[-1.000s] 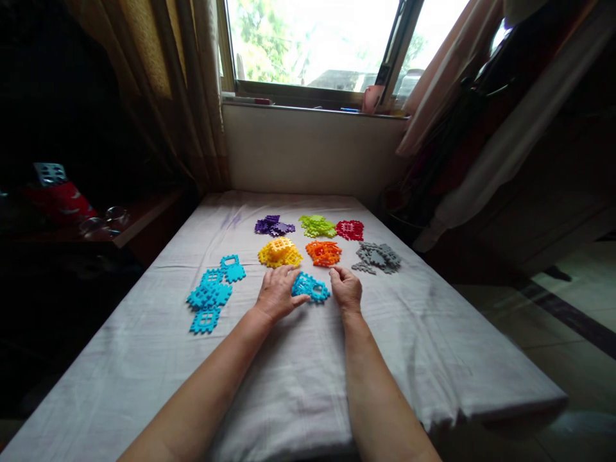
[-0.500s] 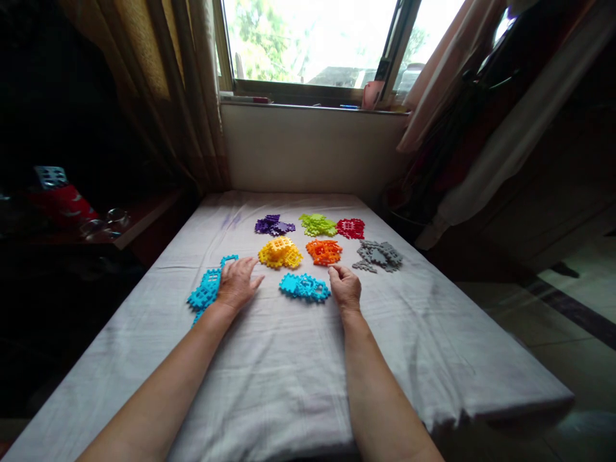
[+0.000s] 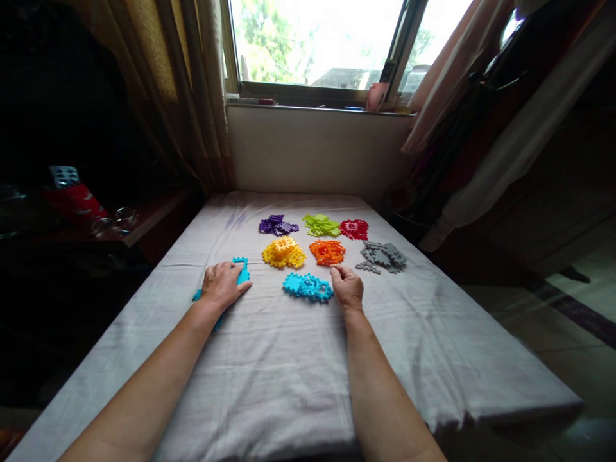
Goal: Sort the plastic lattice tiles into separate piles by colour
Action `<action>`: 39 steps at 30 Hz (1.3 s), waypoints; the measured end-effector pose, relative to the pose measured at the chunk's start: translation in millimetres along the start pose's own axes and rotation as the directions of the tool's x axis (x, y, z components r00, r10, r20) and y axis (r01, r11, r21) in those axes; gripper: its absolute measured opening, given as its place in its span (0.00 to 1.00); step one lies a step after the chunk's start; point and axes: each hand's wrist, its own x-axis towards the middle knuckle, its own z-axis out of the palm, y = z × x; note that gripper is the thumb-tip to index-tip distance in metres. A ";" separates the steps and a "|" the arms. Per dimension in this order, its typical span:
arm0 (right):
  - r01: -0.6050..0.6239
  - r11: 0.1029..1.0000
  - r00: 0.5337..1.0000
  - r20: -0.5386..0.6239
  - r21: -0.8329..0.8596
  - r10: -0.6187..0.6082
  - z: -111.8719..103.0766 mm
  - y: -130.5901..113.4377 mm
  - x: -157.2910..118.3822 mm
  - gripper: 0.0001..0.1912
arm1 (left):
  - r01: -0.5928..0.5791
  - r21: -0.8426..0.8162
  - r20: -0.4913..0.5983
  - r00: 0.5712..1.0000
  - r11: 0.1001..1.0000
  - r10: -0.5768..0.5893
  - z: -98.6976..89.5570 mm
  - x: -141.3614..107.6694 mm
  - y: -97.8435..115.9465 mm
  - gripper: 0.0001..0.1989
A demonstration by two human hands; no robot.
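My left hand (image 3: 222, 284) lies over a group of blue interlocking toy pieces (image 3: 244, 274) on the left of the table, fingers stretched and thumb apart. It covers most of them; blue edges show past the fingers and under the wrist. My right hand (image 3: 347, 287) rests with curled fingers at the right end of a second blue pile (image 3: 307, 287). Whether anything is inside those fingers is hidden. Behind this pile lie yellow pieces (image 3: 283, 253) and orange pieces (image 3: 327, 252), with grey pieces (image 3: 384, 256) to the right.
Farther back on the cloth-covered table (image 3: 289, 385) are purple (image 3: 278, 225), lime green (image 3: 321, 225) and red pieces (image 3: 354, 229). A window (image 3: 317, 45) stands behind, with a curtain (image 3: 158, 83) on the left. A dark side surface holds a red container (image 3: 77, 204).
My left hand has shifted slightly left and now covers more of the blue pieces, which lie more to the right beneath it. My right hand stays in place. The view has moved slightly.
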 end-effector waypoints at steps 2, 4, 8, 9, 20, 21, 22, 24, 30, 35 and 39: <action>0.002 1.000 1.000 0.002 0.001 -0.002 -0.6 -1.5 -1.1 0.19 | -0.014 0.009 0.034 0.999 1.000 0.013 -4.5 -3.0 1.2 0.20; -0.003 1.000 1.000 0.000 0.002 0.003 -1.1 -2.0 -1.8 0.19 | -0.032 0.001 0.052 0.998 0.999 0.032 -9.4 -4.1 1.1 0.19; -0.001 1.000 1.000 0.002 0.001 0.001 -0.9 -0.5 -2.1 0.19 | -0.031 -0.045 0.037 0.999 0.999 0.032 -16.5 -2.4 -4.6 0.21; 0.000 1.000 1.000 0.006 0.000 0.000 -0.7 0.1 -2.0 0.19 | -0.019 -0.061 0.029 0.999 0.998 0.021 -17.2 -1.3 -6.9 0.21; 0.004 1.000 1.000 0.013 0.004 -0.004 -1.0 -3.1 -2.4 0.19 | 0.034 -0.430 -0.096 0.992 0.902 -0.083 -16.5 6.9 -14.4 0.22; 0.011 1.000 1.000 0.014 0.010 -0.011 -0.6 -3.4 -2.8 0.19 | 0.016 -0.472 -0.109 0.991 0.881 -0.076 -15.6 6.9 -8.7 0.22; 0.017 1.000 1.000 0.014 0.013 -0.017 -0.2 -3.3 -3.2 0.19 | 0.001 -0.514 -0.113 0.991 0.858 -0.068 -14.0 7.1 -1.4 0.23; 0.022 1.000 1.000 0.017 0.011 -0.022 0.5 -2.5 -3.8 0.18 | -0.015 -0.592 -0.093 0.994 0.806 -0.049 -8.9 8.0 17.0 0.23; 0.025 1.000 1.000 0.017 0.015 -0.025 1.6 1.6 -2.7 0.19 | 0.018 -0.727 -0.028 0.998 0.686 -0.056 8.4 18.8 68.4 0.19; 0.020 1.000 0.999 0.026 0.022 -0.021 0.4 0.5 -1.7 0.19 | 0.089 -0.738 0.024 0.994 0.669 -0.106 16.0 33.1 81.1 0.16; 0.014 1.000 1.000 0.023 0.021 -0.015 -1.4 -4.0 -1.8 0.18 | 0.106 -0.713 0.062 0.994 0.693 -0.088 17.3 37.9 88.7 0.15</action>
